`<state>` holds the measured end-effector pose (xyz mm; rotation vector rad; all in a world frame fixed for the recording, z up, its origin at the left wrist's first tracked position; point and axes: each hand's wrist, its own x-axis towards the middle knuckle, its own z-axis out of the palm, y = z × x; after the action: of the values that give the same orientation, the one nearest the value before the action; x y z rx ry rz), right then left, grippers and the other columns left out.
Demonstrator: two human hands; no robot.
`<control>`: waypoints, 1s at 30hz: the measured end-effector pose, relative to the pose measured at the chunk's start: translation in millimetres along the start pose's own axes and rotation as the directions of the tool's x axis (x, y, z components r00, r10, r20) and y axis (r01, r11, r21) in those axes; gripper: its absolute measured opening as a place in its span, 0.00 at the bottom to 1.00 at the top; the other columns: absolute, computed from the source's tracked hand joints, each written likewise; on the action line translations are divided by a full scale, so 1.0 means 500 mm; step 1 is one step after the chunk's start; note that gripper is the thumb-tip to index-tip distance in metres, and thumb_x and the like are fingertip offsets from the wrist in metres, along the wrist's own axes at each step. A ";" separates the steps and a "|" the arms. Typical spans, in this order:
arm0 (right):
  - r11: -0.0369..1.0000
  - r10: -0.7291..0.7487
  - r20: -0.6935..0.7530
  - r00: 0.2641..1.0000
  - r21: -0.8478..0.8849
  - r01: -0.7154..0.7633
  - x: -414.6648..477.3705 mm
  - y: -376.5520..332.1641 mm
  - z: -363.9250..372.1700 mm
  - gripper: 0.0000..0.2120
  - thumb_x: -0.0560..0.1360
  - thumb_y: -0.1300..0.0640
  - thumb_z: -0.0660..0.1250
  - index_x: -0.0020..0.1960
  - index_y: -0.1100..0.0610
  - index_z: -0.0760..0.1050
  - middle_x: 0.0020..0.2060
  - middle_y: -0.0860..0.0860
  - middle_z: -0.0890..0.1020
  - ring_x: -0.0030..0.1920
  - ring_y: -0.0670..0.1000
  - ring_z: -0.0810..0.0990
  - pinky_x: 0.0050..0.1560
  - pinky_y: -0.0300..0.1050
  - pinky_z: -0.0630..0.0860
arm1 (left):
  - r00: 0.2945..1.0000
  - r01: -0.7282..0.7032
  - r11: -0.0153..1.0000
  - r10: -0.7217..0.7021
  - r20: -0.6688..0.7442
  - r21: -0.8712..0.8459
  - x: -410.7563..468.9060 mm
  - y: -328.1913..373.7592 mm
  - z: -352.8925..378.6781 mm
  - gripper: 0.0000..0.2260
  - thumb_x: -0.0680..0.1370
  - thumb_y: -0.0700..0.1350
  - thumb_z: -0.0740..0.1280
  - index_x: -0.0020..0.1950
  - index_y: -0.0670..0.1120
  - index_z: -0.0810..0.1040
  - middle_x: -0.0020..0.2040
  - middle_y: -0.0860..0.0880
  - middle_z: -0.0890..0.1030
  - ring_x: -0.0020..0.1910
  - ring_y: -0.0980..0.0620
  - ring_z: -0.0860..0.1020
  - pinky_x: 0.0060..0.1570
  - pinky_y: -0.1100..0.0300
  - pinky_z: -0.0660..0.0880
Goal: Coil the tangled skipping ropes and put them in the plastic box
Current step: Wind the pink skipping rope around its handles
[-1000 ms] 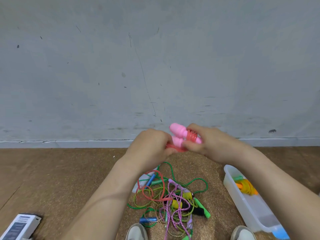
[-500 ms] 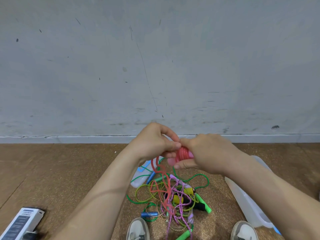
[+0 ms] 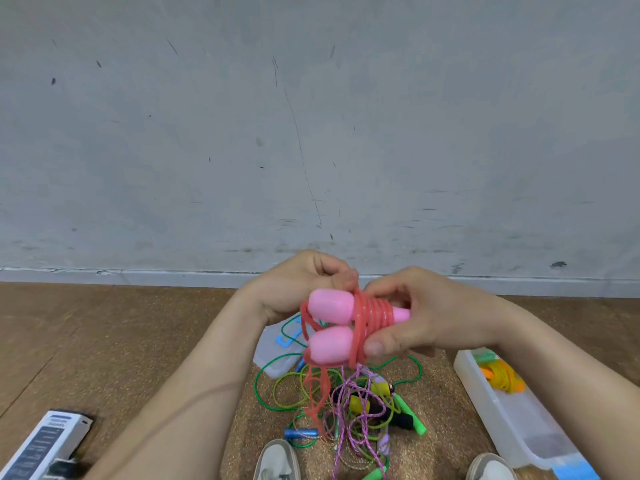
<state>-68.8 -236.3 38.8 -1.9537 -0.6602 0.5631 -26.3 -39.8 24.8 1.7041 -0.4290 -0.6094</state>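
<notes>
Two pink handles [image 3: 330,306] of a red skipping rope [image 3: 374,315], partly wound round them, are gripped by the right hand [image 3: 429,320] while the left hand [image 3: 298,289] pinches its cord; one coiled yellow rope [image 3: 502,375] lies in the plastic box [image 3: 526,427], and several tangled ropes [image 3: 349,407] wait on the floor.

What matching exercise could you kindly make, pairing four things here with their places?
1. pink-handled skipping rope with red cord
2. coiled orange-and-yellow skipping rope
3. tangled pile of green and purple ropes
4. white-and-blue carton

A. floor, lower left
B. in the clear plastic box
C. held by left hand and right hand
D. floor, near the white shoes

Pairs: 1-C, 2-B, 3-D, 4-A.
</notes>
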 end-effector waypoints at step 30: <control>0.877 0.220 -0.543 0.810 0.473 0.079 0.048 0.054 -0.014 0.17 0.74 0.43 0.66 0.55 0.54 0.70 0.26 0.53 0.72 0.20 0.48 0.65 0.23 0.34 0.59 | 0.905 0.061 0.779 0.220 -0.364 0.624 0.047 -0.022 0.030 0.07 0.79 0.51 0.63 0.48 0.51 0.79 0.28 0.50 0.74 0.30 0.52 0.71 0.33 0.55 0.67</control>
<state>-40.4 -235.6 15.0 -1.5518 -0.0326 0.1156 -17.3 -63.1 7.9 2.3729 -0.4135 0.0067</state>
